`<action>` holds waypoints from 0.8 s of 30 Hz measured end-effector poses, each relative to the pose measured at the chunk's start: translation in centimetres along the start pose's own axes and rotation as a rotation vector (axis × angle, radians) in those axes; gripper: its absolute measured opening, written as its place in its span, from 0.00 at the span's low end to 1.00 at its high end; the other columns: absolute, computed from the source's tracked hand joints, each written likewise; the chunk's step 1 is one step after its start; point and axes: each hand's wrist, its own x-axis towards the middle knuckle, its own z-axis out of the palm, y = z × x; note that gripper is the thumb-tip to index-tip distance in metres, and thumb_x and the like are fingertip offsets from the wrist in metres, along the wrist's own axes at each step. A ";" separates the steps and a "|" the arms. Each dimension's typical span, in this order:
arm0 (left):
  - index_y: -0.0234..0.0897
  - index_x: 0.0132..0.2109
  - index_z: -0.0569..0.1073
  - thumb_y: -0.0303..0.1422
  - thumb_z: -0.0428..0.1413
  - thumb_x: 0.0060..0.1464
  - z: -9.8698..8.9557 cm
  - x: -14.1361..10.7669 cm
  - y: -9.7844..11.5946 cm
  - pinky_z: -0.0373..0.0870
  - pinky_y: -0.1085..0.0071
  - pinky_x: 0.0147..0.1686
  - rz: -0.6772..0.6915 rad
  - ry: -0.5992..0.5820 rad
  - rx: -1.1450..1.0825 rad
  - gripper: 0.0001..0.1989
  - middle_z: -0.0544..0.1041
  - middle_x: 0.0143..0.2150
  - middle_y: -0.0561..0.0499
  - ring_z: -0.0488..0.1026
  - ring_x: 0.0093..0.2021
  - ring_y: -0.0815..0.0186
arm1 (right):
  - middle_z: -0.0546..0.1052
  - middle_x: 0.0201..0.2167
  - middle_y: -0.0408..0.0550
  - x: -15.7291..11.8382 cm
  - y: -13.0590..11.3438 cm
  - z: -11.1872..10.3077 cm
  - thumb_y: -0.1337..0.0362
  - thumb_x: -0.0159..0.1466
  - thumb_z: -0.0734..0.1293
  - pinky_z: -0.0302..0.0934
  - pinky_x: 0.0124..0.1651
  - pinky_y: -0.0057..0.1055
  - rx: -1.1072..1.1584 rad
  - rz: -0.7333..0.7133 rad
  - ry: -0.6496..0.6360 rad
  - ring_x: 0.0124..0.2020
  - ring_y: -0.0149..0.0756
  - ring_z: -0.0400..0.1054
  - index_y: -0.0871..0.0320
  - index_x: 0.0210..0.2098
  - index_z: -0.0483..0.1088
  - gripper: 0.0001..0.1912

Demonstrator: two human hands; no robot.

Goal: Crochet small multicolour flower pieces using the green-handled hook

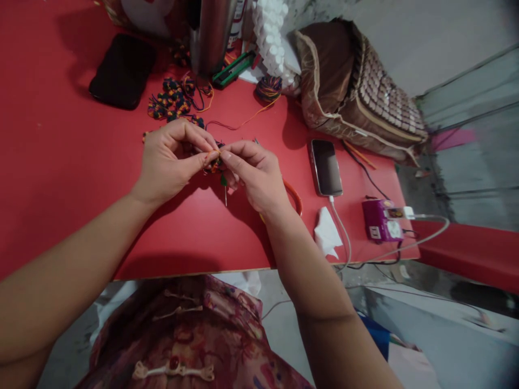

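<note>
My left hand (172, 156) and my right hand (257, 170) meet over the red table (170, 243), fingertips pinched together on a small knotted piece of multicoloured yarn (213, 166). Dark, orange and yellow strands show in it; most of it is hidden by my fingers. Below my right fingers juts a thin metal shaft with a green part (224, 186), perhaps a hook or needle; how it is held is unclear. A yarn strand (243, 124) runs from near my hands to a small dark yarn ball (268, 88). Beyond my left hand lies a heap of knotted yarn pieces (170, 100).
A black phone-like object (122, 70) lies at the far left. Along the back stand a metal bottle (213, 38), a green-edged tool (234, 70) and a brown bag (324, 81). To the right are a plugged-in phone (326, 167), white tissue (326, 235) and a purple power box (381, 220).
</note>
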 end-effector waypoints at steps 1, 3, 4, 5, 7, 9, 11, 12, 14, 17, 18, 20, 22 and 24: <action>0.47 0.35 0.85 0.42 0.85 0.56 0.1 0.0 0.1 0.78 0.59 0.42 -0.007 0.000 0.001 0.17 0.88 0.40 0.50 0.81 0.41 0.61 | 0.78 0.23 0.34 0.0 0.0 0.0 0.41 0.61 0.89 0.63 0.20 0.24 -0.001 -0.001 -0.001 0.19 0.25 0.64 0.53 0.38 0.83 0.25; 0.47 0.35 0.85 0.40 0.84 0.56 0.2 -0.1 0.4 0.78 0.59 0.42 -0.010 0.012 -0.010 0.15 0.88 0.39 0.50 0.81 0.41 0.60 | 0.78 0.23 0.34 0.1 0.1 0.0 0.41 0.61 0.89 0.62 0.20 0.24 0.007 -0.017 -0.013 0.19 0.24 0.64 0.54 0.37 0.82 0.26; 0.47 0.34 0.85 0.39 0.83 0.56 0.3 -0.2 0.6 0.78 0.59 0.42 -0.018 0.022 -0.015 0.14 0.88 0.39 0.50 0.82 0.41 0.60 | 0.77 0.23 0.34 0.1 0.2 0.0 0.42 0.62 0.89 0.61 0.20 0.24 0.014 -0.028 -0.015 0.18 0.23 0.63 0.54 0.36 0.82 0.25; 0.46 0.34 0.85 0.38 0.83 0.56 0.4 -0.2 0.9 0.78 0.59 0.42 -0.033 0.033 -0.018 0.14 0.88 0.39 0.50 0.82 0.41 0.60 | 0.77 0.23 0.34 0.1 0.2 0.0 0.44 0.63 0.88 0.60 0.19 0.23 0.021 -0.040 -0.008 0.18 0.23 0.63 0.55 0.36 0.81 0.24; 0.46 0.33 0.85 0.38 0.83 0.57 0.6 -0.3 1.4 0.76 0.58 0.44 -0.102 0.050 -0.003 0.14 0.87 0.40 0.49 0.81 0.43 0.60 | 0.76 0.22 0.34 0.1 0.2 -0.1 0.49 0.66 0.87 0.59 0.20 0.23 0.029 -0.047 0.028 0.18 0.23 0.62 0.55 0.36 0.81 0.19; 0.45 0.31 0.85 0.41 0.85 0.53 0.8 -0.2 1.9 0.75 0.58 0.46 -0.155 0.075 -0.001 0.17 0.86 0.41 0.49 0.79 0.45 0.59 | 0.74 0.20 0.33 0.2 0.2 -0.1 0.54 0.68 0.84 0.57 0.20 0.24 0.039 -0.042 0.071 0.18 0.23 0.60 0.54 0.35 0.80 0.15; 0.46 0.30 0.85 0.45 0.87 0.48 0.9 -0.2 2.3 0.75 0.58 0.43 -0.198 0.100 -0.027 0.20 0.85 0.41 0.48 0.77 0.44 0.58 | 0.73 0.19 0.33 0.2 0.1 -0.1 0.57 0.68 0.82 0.56 0.20 0.25 0.047 -0.032 0.104 0.17 0.24 0.59 0.53 0.35 0.79 0.12; 0.46 0.30 0.85 0.47 0.88 0.46 0.9 -0.2 2.4 0.75 0.58 0.41 -0.223 0.108 -0.046 0.21 0.85 0.42 0.47 0.76 0.43 0.57 | 0.73 0.19 0.33 0.2 0.0 -0.1 0.58 0.68 0.82 0.56 0.20 0.25 0.048 -0.028 0.117 0.17 0.24 0.59 0.53 0.34 0.79 0.11; 0.46 0.29 0.84 0.49 0.89 0.42 1.0 -0.3 2.6 0.76 0.58 0.38 -0.267 0.109 -0.080 0.23 0.83 0.43 0.46 0.75 0.43 0.56 | 0.74 0.20 0.33 0.2 -0.1 -0.1 0.59 0.67 0.81 0.56 0.20 0.26 0.044 -0.021 0.141 0.18 0.24 0.61 0.53 0.34 0.79 0.10; 0.44 0.30 0.84 0.50 0.89 0.42 0.9 -0.4 2.8 0.79 0.57 0.36 -0.316 0.096 -0.097 0.25 0.82 0.45 0.46 0.76 0.43 0.56 | 0.74 0.22 0.34 0.3 -0.3 -0.2 0.57 0.66 0.81 0.55 0.21 0.26 0.040 -0.022 0.163 0.19 0.24 0.62 0.52 0.33 0.77 0.12; 0.44 0.30 0.84 0.49 0.88 0.43 0.9 -0.4 2.8 0.80 0.57 0.37 -0.324 0.091 -0.092 0.24 0.83 0.46 0.46 0.77 0.43 0.56 | 0.74 0.22 0.34 0.3 -0.3 -0.2 0.57 0.66 0.81 0.54 0.21 0.26 0.042 -0.025 0.169 0.19 0.24 0.62 0.52 0.33 0.77 0.12; 0.44 0.31 0.84 0.45 0.87 0.47 0.7 -0.4 2.6 0.82 0.56 0.41 -0.303 0.081 -0.064 0.21 0.84 0.46 0.47 0.79 0.45 0.56 | 0.73 0.21 0.34 0.3 -0.3 -0.3 0.59 0.66 0.80 0.54 0.22 0.27 0.049 -0.038 0.185 0.19 0.24 0.62 0.52 0.32 0.77 0.11; 0.45 0.30 0.84 0.39 0.85 0.50 0.4 -0.3 2.2 0.83 0.56 0.47 -0.243 0.075 -0.036 0.17 0.85 0.44 0.48 0.79 0.47 0.56 | 0.72 0.21 0.34 0.4 -0.2 -0.5 0.62 0.66 0.79 0.55 0.23 0.27 0.055 -0.060 0.204 0.19 0.25 0.61 0.52 0.32 0.77 0.09; 0.46 0.29 0.85 0.34 0.83 0.50 0.2 -0.2 1.8 0.82 0.57 0.47 -0.231 0.077 -0.029 0.14 0.86 0.43 0.48 0.79 0.48 0.57 | 0.72 0.21 0.34 0.4 -0.1 -0.6 0.63 0.66 0.78 0.55 0.25 0.27 0.052 -0.079 0.223 0.20 0.25 0.61 0.52 0.32 0.78 0.08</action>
